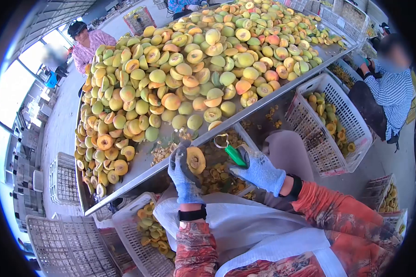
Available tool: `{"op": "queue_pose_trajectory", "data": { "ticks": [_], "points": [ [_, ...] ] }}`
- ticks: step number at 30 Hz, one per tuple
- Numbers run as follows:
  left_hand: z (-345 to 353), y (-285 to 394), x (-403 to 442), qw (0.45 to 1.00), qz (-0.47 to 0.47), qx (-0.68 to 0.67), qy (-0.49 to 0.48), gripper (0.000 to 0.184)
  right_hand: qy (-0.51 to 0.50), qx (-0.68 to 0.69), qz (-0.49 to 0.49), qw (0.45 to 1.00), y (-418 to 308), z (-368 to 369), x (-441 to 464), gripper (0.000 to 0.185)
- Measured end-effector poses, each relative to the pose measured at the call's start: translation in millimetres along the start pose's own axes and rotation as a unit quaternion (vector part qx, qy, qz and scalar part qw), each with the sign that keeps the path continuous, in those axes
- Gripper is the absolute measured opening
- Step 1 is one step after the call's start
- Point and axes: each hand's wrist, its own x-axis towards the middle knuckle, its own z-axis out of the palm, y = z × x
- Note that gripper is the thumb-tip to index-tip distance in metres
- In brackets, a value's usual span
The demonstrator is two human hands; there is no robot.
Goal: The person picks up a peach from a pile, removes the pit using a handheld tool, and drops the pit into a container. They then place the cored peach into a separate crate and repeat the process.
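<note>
My left hand [185, 171], in a grey-and-blue work glove, holds a peach half [196, 160] with its cut face turned to the right. The fingers and thumb are closed on its edge. Wrapped in my right hand [260, 172], gloved the same way, is the green handle of a pitting tool [235, 155]. Its metal loop points up and to the left, a little apart from the peach half. Both hands are above my lap at the near rim of a metal table [148, 177] heaped with halved peaches [185, 83].
Below my hands is a crate of cut pieces [222, 177]. White crates [330, 124] of peach halves stand to the right, another crate [129, 221] at lower left. Bare crates [71, 244] sit further left. Co-workers are at the far left [90, 46] and right [388, 87] of the table.
</note>
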Motion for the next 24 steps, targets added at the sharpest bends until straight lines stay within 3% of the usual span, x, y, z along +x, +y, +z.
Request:
{"op": "queue_pose_trajectory", "data": {
  "ticks": [1,4,5,6,7,8,10,12,13,14,15,16,18,19,20,21,23,24],
  "points": [
    [3.9,-5.6,2.6,0.988,0.103,0.119,0.004,0.031,-0.001,0.003,0.014,1.0,1.4,-0.7,4.5,0.041],
    [9.6,-17.3,-0.3,0.983,0.145,0.109,-0.031,0.027,-0.027,0.088,0.1,0.991,-10.0,9.4,15.7,0.036],
    [11.9,-16.4,-0.2,0.983,0.143,0.113,-0.034,0.027,-0.003,0.23,0.033,0.973,-7.9,17.8,20.9,0.031],
    [14.5,-13.8,-0.9,0.972,0.175,0.151,-0.043,0.028,-0.002,0.232,0.034,0.972,-8.9,15.5,21.2,0.031],
    [16.6,-11.4,-0.7,0.959,0.207,0.189,-0.051,0.029,-0.066,0.402,0.132,0.904,-13.0,10.9,21.3,0.028],
    [15.9,-10.8,-0.6,0.943,0.235,0.228,-0.059,0.031,-0.128,0.554,0.225,0.791,-18.4,6.1,19.5,0.027],
    [0.7,-15.2,16.3,0.954,0.189,0.227,-0.044,0.033,-0.167,0.597,0.21,0.756,-21.5,-9.0,18.3,0.029],
    [-5.6,-17.3,27.8,0.994,0.052,0.052,-0.082,0.033,-0.157,0.447,0.217,0.854,-16.2,-13.7,20.9,0.029],
    [-1.1,-17.5,28.0,0.997,0.004,-0.036,-0.062,0.033,-0.123,0.44,0.236,0.858,-3.0,-5.1,23.2,0.037],
    [0.4,-20.7,27.6,0.997,0.001,-0.033,-0.063,0.033,-0.12,0.443,0.238,0.856,13.0,11.3,26.6,0.037],
    [1.3,-25.4,25.9,0.985,0.104,0.123,-0.066,0.033,-0.053,0.356,0.133,0.923,28.4,31.6,29.6,0.037],
    [5.4,-30.0,23.1,0.937,0.204,0.274,-0.069,0.033,0.016,0.258,0.025,0.966,28.2,39.2,34.3,0.038],
    [24.6,-35.1,9.0,0.969,0.17,0.175,-0.049,0.033,0.033,0.279,0.019,0.959,16.3,38.1,37.6,0.036],
    [27.0,-37.1,9.5,0.938,0.25,0.231,-0.066,0.032,-0.037,0.509,0.152,0.846,6.9,31.0,40.4,0.035],
    [28.4,-37.8,10.0,0.897,0.327,0.285,-0.084,0.031,-0.103,0.696,0.271,0.657,1.7,25.1,42.2,0.033],
    [29.8,-34.7,8.4,0.897,0.323,0.288,-0.089,0.031,-0.145,0.723,0.26,0.624,4.6,18.6,42.4,0.03],
    [32.2,-24.3,4.1,0.985,0.127,0.081,-0.088,0.031,-0.156,0.722,0.254,0.624,3.0,12.0,44.3,0.03],
    [27.0,-26.0,9.1,0.984,0.139,0.11,-0.036,0.033,-0.174,0.719,0.247,0.626,-0.2,9.6,43.2,0.031]
  ]
}}
